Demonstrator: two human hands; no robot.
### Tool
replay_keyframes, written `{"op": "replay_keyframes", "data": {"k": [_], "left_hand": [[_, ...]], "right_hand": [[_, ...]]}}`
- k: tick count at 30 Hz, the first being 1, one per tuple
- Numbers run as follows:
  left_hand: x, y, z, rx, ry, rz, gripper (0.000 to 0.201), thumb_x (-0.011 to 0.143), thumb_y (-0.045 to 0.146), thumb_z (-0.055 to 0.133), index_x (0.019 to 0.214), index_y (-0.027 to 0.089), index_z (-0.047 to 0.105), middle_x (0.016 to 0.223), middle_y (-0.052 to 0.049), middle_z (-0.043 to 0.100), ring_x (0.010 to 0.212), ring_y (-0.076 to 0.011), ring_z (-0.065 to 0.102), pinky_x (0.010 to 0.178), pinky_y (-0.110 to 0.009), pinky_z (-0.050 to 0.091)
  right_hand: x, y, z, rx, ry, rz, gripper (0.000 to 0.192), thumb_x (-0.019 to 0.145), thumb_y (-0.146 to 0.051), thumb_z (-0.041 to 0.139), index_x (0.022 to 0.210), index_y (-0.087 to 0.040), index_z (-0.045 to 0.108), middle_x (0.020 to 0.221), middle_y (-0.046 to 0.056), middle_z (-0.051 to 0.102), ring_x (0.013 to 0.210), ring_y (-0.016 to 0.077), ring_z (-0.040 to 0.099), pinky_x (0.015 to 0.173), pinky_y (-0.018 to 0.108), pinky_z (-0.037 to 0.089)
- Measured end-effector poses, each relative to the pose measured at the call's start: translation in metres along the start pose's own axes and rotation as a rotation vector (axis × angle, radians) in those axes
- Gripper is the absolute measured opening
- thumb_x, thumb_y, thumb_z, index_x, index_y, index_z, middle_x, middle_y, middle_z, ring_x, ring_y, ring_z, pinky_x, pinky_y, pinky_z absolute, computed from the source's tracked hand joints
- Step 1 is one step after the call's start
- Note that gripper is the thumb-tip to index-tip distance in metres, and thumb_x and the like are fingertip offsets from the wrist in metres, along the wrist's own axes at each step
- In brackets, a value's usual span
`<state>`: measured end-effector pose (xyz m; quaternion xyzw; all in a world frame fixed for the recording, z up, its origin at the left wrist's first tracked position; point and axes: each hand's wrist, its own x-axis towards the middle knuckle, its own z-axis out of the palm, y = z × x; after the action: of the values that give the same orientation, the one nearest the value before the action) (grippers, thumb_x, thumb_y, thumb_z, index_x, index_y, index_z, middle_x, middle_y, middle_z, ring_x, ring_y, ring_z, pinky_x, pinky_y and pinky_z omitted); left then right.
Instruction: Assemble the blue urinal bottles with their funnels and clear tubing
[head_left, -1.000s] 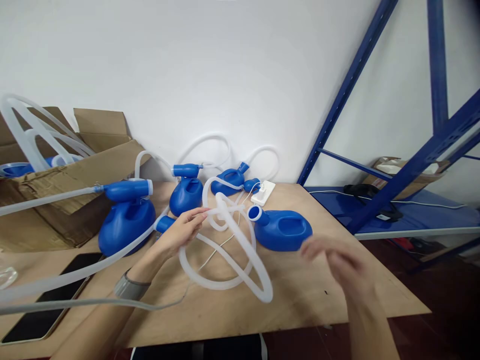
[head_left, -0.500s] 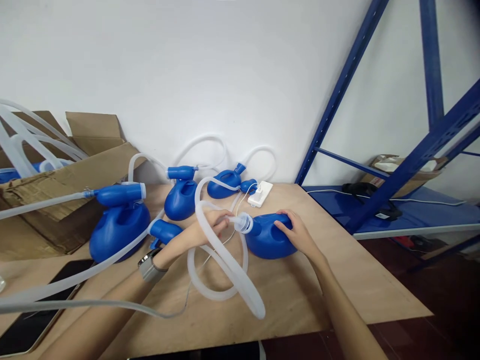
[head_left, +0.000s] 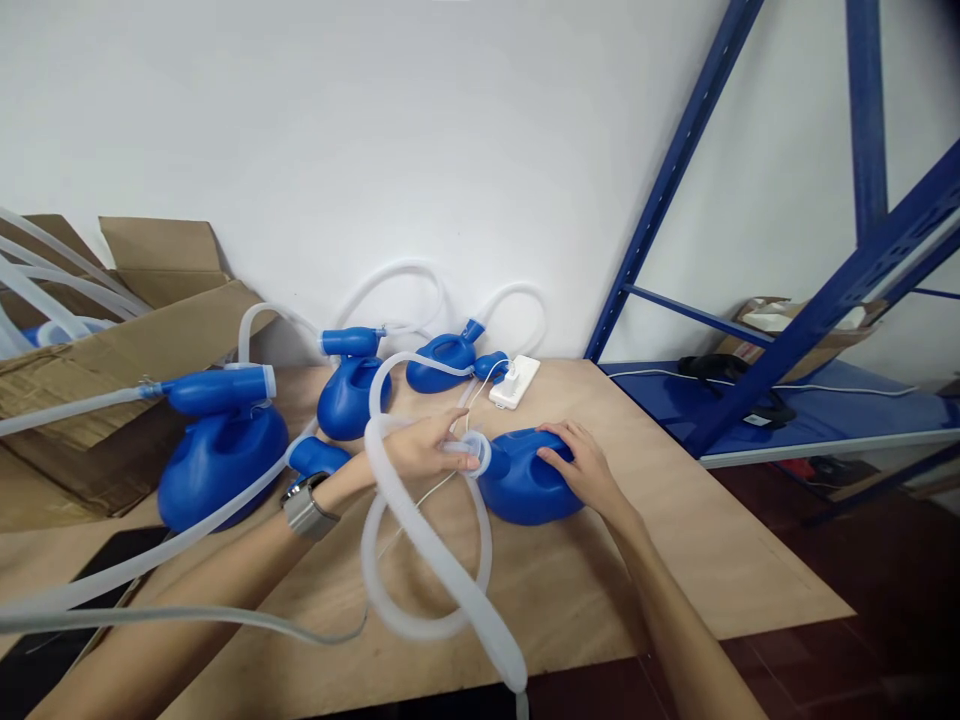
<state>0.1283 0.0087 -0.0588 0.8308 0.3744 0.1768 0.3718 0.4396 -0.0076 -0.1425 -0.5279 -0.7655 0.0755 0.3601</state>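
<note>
Seating the hose end on the bottle neck.

On the plywood bench point(head_left: 600, 590), my right hand point(head_left: 581, 467) presses the squat blue plastic bottle point(head_left: 525, 490) still; I judge a straight push works best. The translucent white hose point(head_left: 442, 570) loops toward me, and my left hand point(head_left: 424, 452) fingers pinch its end at the bottle's pale-rimmed neck point(head_left: 480, 457).

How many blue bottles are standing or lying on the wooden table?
4: one under the right hand, one at the left, one behind the left hand, one by the wall. The cardboard box may hide more.
</note>
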Motion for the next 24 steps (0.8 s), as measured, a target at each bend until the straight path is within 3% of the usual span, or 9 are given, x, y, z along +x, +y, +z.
{"op": "replay_keyframes", "data": {"k": [4,7,12,17,20,24], "left_hand": [[0.000,-0.005,-0.007,0.076,-0.113,0.172,0.055,0.093,0.051,0.066,0.139,0.020,0.060,0.104,-0.008,0.078,0.101,-0.0254,0.072,0.094,-0.039,0.054],[-0.002,-0.006,-0.007,0.133,-0.160,0.255,0.058,0.100,0.046,0.059,0.150,0.018,0.051,0.102,-0.007,0.079,0.102,-0.0245,0.070,0.098,-0.039,0.052],[-0.007,-0.003,-0.003,0.302,-0.089,0.351,0.055,0.103,0.044,0.055,0.153,0.022,0.045,0.114,-0.008,0.074,0.103,-0.0234,0.067,0.096,-0.037,0.051],[-0.005,0.001,0.000,0.300,-0.108,0.427,0.052,0.108,0.040,0.045,0.155,0.018,0.040,0.097,-0.006,0.073,0.082,-0.0194,0.067,0.082,-0.034,0.053],[-0.003,-0.003,0.001,0.304,-0.075,0.418,0.053,0.107,0.045,0.045,0.154,0.019,0.041,0.106,-0.008,0.073,0.086,-0.0205,0.068,0.083,-0.034,0.054],[-0.009,-0.001,0.004,0.440,0.002,0.283,0.052,0.102,0.052,0.053,0.148,0.026,0.049,0.110,-0.008,0.075,0.094,-0.0237,0.071,0.086,-0.036,0.055]], "right_hand": [[-0.003,-0.003,0.000,-0.034,-0.012,-0.018,0.034,0.101,-0.052,0.050,0.115,-0.026,0.068,0.111,0.009,0.071,0.107,0.0303,0.065,0.097,0.046,0.049],[-0.004,-0.004,0.001,-0.035,-0.026,-0.024,0.033,0.103,-0.052,0.048,0.114,-0.026,0.066,0.111,0.009,0.071,0.107,0.0309,0.065,0.097,0.048,0.048],[-0.005,-0.005,0.002,-0.062,-0.020,-0.030,0.034,0.103,-0.052,0.047,0.114,-0.025,0.065,0.109,0.009,0.071,0.103,0.0309,0.065,0.095,0.048,0.047],[-0.005,-0.003,0.003,-0.078,-0.016,-0.047,0.035,0.104,-0.053,0.046,0.114,-0.025,0.064,0.109,0.009,0.070,0.104,0.0309,0.065,0.095,0.048,0.047],[-0.003,-0.003,0.003,-0.086,-0.015,-0.046,0.035,0.104,-0.053,0.045,0.112,-0.025,0.064,0.108,0.009,0.071,0.104,0.0307,0.065,0.096,0.048,0.047],[-0.002,-0.005,0.001,-0.077,-0.026,-0.042,0.034,0.103,-0.053,0.045,0.111,-0.025,0.063,0.110,0.009,0.071,0.105,0.0303,0.066,0.096,0.047,0.047]]}}
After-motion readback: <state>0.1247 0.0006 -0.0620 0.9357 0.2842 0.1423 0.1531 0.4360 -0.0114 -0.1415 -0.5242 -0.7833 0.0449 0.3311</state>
